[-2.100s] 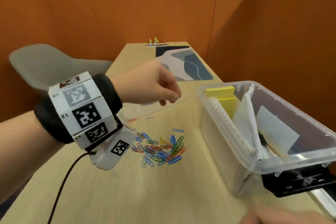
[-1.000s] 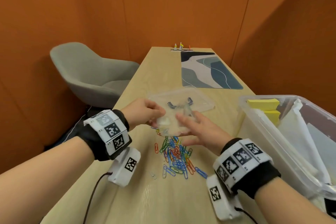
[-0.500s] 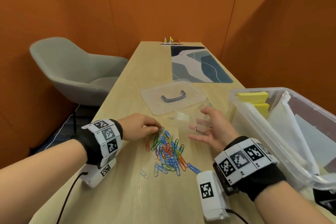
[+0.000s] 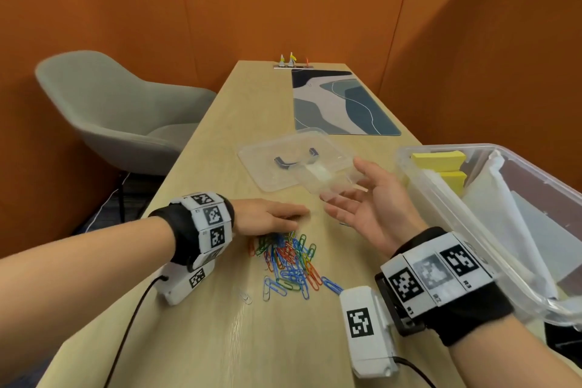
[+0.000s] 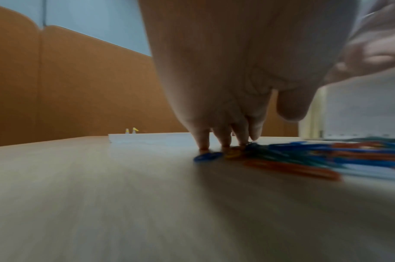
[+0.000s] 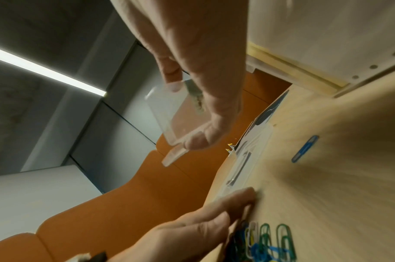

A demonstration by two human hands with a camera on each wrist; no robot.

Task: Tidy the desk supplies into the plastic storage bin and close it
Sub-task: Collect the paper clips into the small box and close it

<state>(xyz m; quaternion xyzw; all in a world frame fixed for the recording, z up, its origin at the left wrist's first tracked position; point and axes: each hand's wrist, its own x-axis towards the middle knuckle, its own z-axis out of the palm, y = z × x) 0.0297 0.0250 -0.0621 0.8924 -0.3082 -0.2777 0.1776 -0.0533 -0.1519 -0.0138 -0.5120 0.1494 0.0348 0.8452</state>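
A pile of coloured paper clips (image 4: 293,261) lies on the wooden desk in front of me. My left hand (image 4: 296,217) lies flat at the pile's far edge, and its straight fingertips (image 5: 225,141) press on the clips (image 5: 304,156). My right hand (image 4: 343,187) is palm-up above the desk and pinches a small clear plastic box (image 4: 318,176) between thumb and fingers. The right wrist view shows that box (image 6: 169,113) held tilted. The open plastic storage bin (image 4: 447,217) stands at the right with yellow sticky notes (image 4: 439,159) and papers inside. Its clear lid (image 4: 267,164) lies beyond my hands.
A patterned desk mat (image 4: 340,104) lies at the far end of the desk. A grey chair (image 4: 119,116) stands left of the desk. One blue clip (image 6: 305,148) and a pale clip (image 4: 245,298) lie apart from the pile. Orange walls close in behind and on the right.
My left hand has stretched flat and slid right along the pile's far edge. My right hand has lifted the small clear box and turned palm-up.
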